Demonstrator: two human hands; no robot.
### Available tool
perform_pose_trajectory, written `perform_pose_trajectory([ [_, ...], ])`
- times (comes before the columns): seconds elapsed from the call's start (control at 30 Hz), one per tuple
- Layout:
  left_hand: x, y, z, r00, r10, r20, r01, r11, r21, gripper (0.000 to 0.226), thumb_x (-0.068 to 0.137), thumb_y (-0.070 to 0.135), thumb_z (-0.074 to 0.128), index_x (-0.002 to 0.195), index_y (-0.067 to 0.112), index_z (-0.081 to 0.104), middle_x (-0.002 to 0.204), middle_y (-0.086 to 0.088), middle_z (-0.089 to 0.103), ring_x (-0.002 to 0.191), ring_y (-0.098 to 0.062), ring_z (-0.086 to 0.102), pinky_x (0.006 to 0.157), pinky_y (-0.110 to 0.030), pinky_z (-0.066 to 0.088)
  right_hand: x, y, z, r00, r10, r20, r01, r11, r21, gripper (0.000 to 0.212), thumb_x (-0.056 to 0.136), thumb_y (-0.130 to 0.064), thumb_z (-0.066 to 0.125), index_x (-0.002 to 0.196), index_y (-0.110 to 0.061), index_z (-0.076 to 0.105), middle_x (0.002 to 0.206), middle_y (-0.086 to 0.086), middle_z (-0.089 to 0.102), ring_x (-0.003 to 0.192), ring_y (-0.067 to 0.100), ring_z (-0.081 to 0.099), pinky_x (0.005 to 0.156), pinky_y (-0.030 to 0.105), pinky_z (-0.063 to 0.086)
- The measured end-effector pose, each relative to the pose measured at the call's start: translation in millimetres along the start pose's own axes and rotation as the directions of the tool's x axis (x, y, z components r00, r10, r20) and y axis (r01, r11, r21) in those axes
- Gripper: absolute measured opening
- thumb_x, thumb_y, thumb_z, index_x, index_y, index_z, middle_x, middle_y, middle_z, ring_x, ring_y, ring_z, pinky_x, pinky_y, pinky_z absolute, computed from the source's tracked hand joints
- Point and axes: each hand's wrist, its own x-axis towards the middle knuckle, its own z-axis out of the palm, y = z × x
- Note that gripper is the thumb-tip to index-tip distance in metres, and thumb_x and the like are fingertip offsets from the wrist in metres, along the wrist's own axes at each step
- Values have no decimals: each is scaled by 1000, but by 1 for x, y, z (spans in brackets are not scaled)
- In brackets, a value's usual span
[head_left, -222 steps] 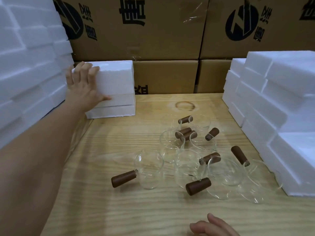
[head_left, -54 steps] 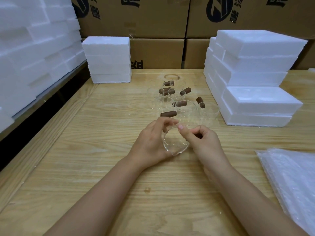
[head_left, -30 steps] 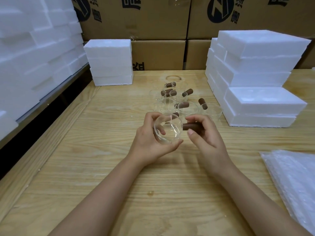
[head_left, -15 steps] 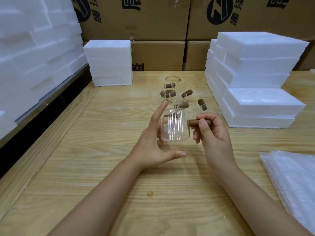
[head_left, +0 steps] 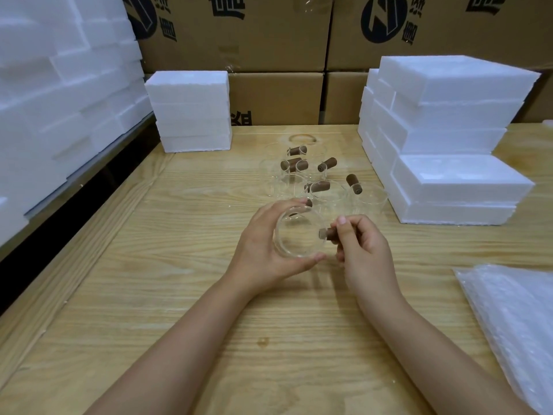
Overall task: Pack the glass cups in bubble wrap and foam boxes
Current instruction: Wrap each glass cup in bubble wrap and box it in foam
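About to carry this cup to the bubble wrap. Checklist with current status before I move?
1. Grip on glass cup: ok, left hand cradles its body, right hand pinches the wooden handle.
2. Reach to bubble wrap: ok, lying at far right.
3. Cup free of cracks: cannot tell.
4. Open foam box ready: cannot tell.
5. Clearance from other cups: ok, grouped beyond the hands.

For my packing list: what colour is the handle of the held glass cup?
The glass cup has a dark brown handle, seen in the head view.
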Motion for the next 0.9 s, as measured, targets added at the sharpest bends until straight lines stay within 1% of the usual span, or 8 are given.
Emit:
perform_pose_trajectory([
  [0.17,-1,-4,6,993,113,19,-114,985,130,68,61,27,91,119,11,60,127,3,61,116,-13,55,100,-26,41,-9,-7,4,999,-50,-8,50,997,-51,46,80,-62,55,80,-17,61,87,5,65,74,8,58,66,16,44],
  [0.33,-1,-2,12,971,234,45,-238,963,124,55,71,35,77,116,10,59,112,-3,62,99,-20,60,83,-43,48,-11,-14,4,997,76,-1,-76,996,-35,63,57,-71,53,78,-12,57,85,3,55,70,5,52,66,14,39],
  [0.4,-2,0,15,971,234,56,-237,969,74,52,71,32,77,114,17,53,108,-2,60,93,-22,59,79,-43,48,-12,-14,5,995,101,10,-101,994,-31,66,52,-75,57,78,-15,54,89,5,52,69,7,49,66,18,39],
  [0.47,-3,0,16,969,239,68,-246,961,125,50,71,36,75,112,22,50,110,4,59,98,-16,58,87,-35,45,-14,-14,8,993,119,26,-118,992,-53,68,51,-79,68,78,-19,49,95,9,50,72,12,49,69,27,45],
  [0.53,-4,-1,15,963,260,66,-268,945,188,49,71,41,72,111,22,51,112,8,57,103,-11,55,90,-26,39,-16,-13,11,992,126,17,-124,985,-117,69,48,-78,71,81,-22,46,98,0,48,82,14,52,79,37,51],
  [0.67,-4,0,14,967,246,73,-256,939,229,49,72,39,69,109,8,63,110,-1,63,106,-13,54,91,-31,39,-18,-14,12,991,122,48,-109,972,-207,68,46,-78,70,90,-32,45,104,-14,43,110,18,49,95,36,45],
  [0.77,-4,0,14,966,250,72,-260,934,245,48,73,38,69,108,7,64,109,-2,63,106,-13,54,90,-31,39,-19,-14,12,993,99,61,-85,976,-201,69,44,-79,68,90,-33,47,105,-8,51,110,23,51,96,42,45],
  [0.9,-4,0,14,960,273,59,-279,930,240,47,74,40,70,110,13,58,111,-1,62,105,-14,55,89,-29,39,-21,-13,13,996,82,39,-74,980,-187,61,52,-81,51,88,-31,48,102,-1,59,108,26,53,96,47,43],
])
